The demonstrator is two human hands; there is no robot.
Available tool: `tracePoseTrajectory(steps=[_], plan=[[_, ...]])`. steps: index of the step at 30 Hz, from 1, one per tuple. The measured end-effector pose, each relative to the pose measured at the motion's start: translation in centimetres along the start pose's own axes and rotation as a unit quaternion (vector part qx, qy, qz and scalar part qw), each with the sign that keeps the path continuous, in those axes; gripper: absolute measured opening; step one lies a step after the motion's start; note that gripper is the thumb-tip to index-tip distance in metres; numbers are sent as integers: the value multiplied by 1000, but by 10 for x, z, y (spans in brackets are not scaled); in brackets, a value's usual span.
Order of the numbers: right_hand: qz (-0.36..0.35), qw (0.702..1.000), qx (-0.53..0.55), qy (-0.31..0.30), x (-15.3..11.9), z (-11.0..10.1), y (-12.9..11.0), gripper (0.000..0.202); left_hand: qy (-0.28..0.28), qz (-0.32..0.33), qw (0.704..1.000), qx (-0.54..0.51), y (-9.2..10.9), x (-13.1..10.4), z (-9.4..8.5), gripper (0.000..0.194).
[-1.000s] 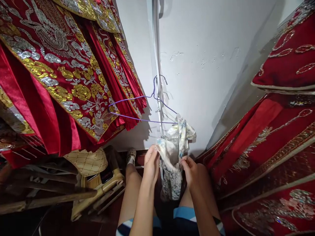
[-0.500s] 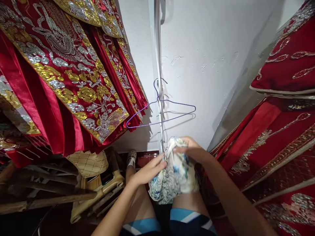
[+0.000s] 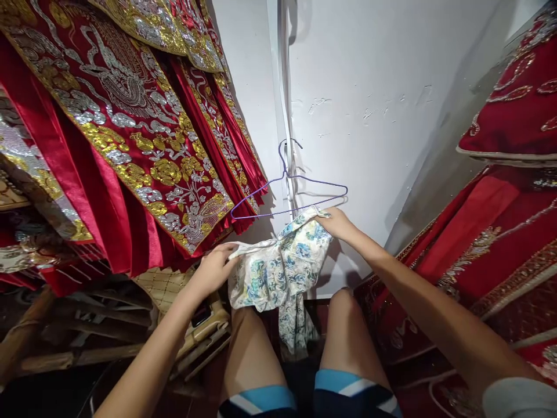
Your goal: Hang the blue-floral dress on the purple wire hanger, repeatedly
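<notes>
A white floral top (image 3: 265, 276) with blue and green print is stretched between my two hands, its upper edge spread wide and a narrow piece dangling from the middle. My left hand (image 3: 215, 268) pinches the left end of that edge. At the other end, slightly higher, my right hand (image 3: 334, 223) grips the fabric, fingers closed. Just above the top, a purple wire hanger (image 3: 285, 173) hangs by its hook with nothing on it. The raised right side of the top comes close to the hanger's lower bar; whether they touch I cannot tell.
A white vertical post (image 3: 281, 75) runs down the white wall. Red embroidered garments (image 3: 174, 145) hang at the left, with more red beaded clothing (image 3: 474, 232) at the right. A wooden chair (image 3: 209, 325) stands at lower left, near my legs.
The bunched top has been opened out sideways and lifted toward the hanger. My hands have moved apart, left hand leftward and right hand upward, both still holding it.
</notes>
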State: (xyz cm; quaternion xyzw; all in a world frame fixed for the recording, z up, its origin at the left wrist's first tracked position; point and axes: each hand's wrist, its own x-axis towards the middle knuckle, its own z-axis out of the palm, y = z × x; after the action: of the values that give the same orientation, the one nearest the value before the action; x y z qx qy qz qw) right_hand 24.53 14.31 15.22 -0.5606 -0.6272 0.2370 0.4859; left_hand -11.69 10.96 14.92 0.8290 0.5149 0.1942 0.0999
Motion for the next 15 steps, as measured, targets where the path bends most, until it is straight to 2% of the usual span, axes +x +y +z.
tracePoseTrajectory(steps=[2,5,8,10,12,15], plan=[[-51,999,-9,13,-9,-6,-3,16,17,8,1000,-20,0,8,1,55],[-105,994,-19,-4,-6,-6,-8,30,40,8,999,-23,6,18,6,54],[-82,996,-33,-28,8,6,-5,21,57,2,998,-21,10,22,8,51],[-74,996,-41,-18,13,10,1,17,63,7,997,-41,8,21,9,50],[-70,996,-48,12,11,5,6,20,77,5,994,-79,4,19,8,49],[-61,995,-62,58,-3,-14,5,23,113,5,983,-148,3,21,4,49]])
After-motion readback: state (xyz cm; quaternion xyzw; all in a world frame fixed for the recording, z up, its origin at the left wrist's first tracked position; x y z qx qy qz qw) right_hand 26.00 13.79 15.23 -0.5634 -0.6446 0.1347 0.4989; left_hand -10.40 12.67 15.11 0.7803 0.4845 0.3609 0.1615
